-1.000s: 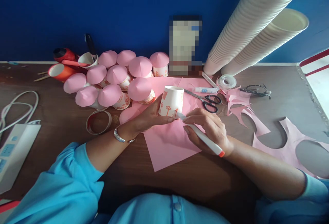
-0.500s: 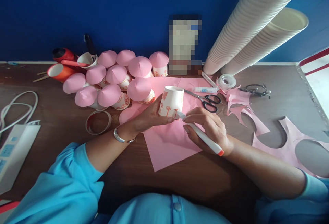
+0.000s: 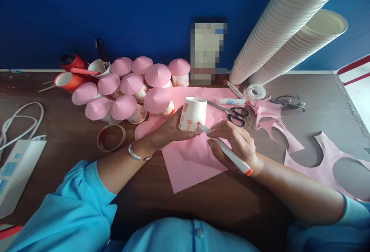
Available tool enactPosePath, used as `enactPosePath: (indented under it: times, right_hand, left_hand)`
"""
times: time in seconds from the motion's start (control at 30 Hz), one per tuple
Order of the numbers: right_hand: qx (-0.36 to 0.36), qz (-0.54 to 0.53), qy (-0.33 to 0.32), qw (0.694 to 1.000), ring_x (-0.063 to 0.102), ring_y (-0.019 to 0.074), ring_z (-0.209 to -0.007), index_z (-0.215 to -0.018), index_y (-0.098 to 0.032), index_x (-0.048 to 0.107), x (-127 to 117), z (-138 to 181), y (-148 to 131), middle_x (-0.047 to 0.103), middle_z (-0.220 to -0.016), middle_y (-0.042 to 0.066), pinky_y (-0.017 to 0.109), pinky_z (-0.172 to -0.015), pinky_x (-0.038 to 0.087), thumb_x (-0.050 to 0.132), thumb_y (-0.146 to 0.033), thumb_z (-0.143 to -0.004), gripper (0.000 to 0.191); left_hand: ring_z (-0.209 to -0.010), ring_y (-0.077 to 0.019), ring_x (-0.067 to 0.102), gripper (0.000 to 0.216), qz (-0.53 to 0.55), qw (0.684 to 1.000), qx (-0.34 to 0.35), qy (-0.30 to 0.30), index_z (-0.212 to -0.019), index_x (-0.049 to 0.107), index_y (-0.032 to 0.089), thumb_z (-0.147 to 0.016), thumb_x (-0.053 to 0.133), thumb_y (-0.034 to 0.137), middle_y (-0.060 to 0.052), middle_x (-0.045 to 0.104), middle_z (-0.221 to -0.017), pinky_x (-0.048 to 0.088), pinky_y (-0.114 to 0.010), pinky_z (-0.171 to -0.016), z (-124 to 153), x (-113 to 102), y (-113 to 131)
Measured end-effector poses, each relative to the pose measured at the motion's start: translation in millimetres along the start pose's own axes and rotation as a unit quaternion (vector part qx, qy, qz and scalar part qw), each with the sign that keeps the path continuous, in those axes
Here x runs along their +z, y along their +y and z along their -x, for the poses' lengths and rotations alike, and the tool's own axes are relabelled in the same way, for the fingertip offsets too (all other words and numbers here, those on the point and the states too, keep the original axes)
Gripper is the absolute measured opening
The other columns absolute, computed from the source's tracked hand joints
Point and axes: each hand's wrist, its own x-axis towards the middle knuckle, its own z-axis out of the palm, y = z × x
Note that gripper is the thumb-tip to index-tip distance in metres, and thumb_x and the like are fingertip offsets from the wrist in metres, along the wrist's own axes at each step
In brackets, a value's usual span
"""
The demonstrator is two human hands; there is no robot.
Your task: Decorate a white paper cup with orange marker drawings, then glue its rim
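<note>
My left hand [image 3: 170, 131] is wrapped round a white paper cup [image 3: 194, 111] turned bottom up, with orange flowers and small grids drawn on its side. In my right hand [image 3: 235, 142] is a white marker [image 3: 231, 154] with an orange end, its tip at the lower right of the cup by a drawn flower. Pink paper [image 3: 187, 171] lies flat beneath both hands. Just behind the cup are black-handled scissors [image 3: 238, 116] and a glue stick [image 3: 230, 101].
Several cups with pink cone roofs [image 3: 157, 99] stand at left. A tape roll [image 3: 111, 137], a power strip [image 3: 21, 175] and its cable lie further left. Tall cup stacks [image 3: 286, 24] lean at the back right, near clear tape [image 3: 254, 92], glasses [image 3: 287, 101] and pink scraps [image 3: 326, 155].
The drawn flower by the marker tip shows more orange at its top. The marker tip has shifted very slightly right; my left hand and the cup stay almost still.
</note>
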Motion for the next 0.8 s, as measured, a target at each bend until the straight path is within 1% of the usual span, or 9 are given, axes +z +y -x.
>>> enactPosePath:
  times: [0.07, 0.2, 0.3, 0.5, 0.67, 0.8]
  right_hand:
    - [0.002, 0.003, -0.001, 1.000, 0.069, 0.0178, -0.072, -0.107, -0.020, 0.060, 0, 0, -1, 0.069, -0.085, 0.004, 0.029, -0.061, 0.057, 0.064, -0.006, -0.089, 0.023]
    - [-0.001, 0.006, 0.001, 1.000, 0.069, 0.0169, -0.071, -0.105, -0.020, 0.060, -1, -1, -2, 0.068, -0.082, 0.003, 0.028, -0.060, 0.058, 0.064, -0.007, -0.091, 0.020]
    - [0.002, 0.004, 0.000, 1.000, 0.070, 0.0170, -0.070, -0.106, -0.021, 0.061, -1, -1, -2, 0.068, -0.081, 0.003, 0.029, -0.059, 0.058, 0.063, -0.008, -0.091, 0.020]
    - [-0.002, 0.007, 0.003, 1.000, 0.070, 0.0176, -0.070, -0.107, -0.020, 0.061, -1, -1, -2, 0.068, -0.081, 0.003, 0.029, -0.060, 0.058, 0.064, -0.008, -0.091, 0.021]
    - [0.003, 0.006, 0.000, 1.000, 0.070, 0.0182, -0.070, -0.109, -0.021, 0.062, -1, 0, -1, 0.070, -0.082, 0.003, 0.030, -0.060, 0.058, 0.064, -0.009, -0.091, 0.023]
    - [0.001, 0.007, 0.004, 1.000, 0.070, 0.0184, -0.072, -0.111, -0.021, 0.061, -2, -1, 0, 0.069, -0.084, 0.004, 0.030, -0.062, 0.059, 0.064, -0.008, -0.091, 0.024]
  left_hand:
    - [-0.108, -0.0250, 0.067, 0.059, 0.003, 1.000, 0.002, -0.006, -0.134, 0.060, 0.024, -0.081, 0.086, 0.030, -0.008, 0.072, -0.121, 0.054, -0.036, -0.091, 0, 1, 1]
    - [-0.110, -0.0272, 0.068, 0.062, 0.013, 1.000, 0.006, -0.009, -0.135, 0.058, 0.023, -0.080, 0.086, 0.030, -0.010, 0.072, -0.124, 0.055, -0.037, -0.090, -1, 1, 2]
    - [-0.112, -0.0274, 0.068, 0.062, 0.011, 1.000, 0.006, -0.009, -0.136, 0.058, 0.024, -0.081, 0.086, 0.030, -0.010, 0.071, -0.126, 0.055, -0.037, -0.092, 0, 0, 0]
    - [-0.114, -0.0274, 0.068, 0.068, 0.022, 1.000, -0.007, -0.013, -0.139, 0.053, 0.025, -0.080, 0.087, 0.029, -0.010, 0.071, -0.126, 0.055, -0.036, -0.091, 0, -3, -4]
    - [-0.112, -0.0272, 0.067, 0.069, -0.005, 1.000, -0.016, 0.001, -0.141, 0.054, 0.025, -0.080, 0.086, 0.033, -0.009, 0.070, -0.126, 0.054, -0.037, -0.092, 1, 1, 3]
    - [-0.113, -0.0277, 0.067, 0.069, -0.003, 1.000, -0.019, -0.005, -0.141, 0.053, 0.026, -0.081, 0.085, 0.033, -0.008, 0.071, -0.123, 0.054, -0.037, -0.092, 1, 2, 6]
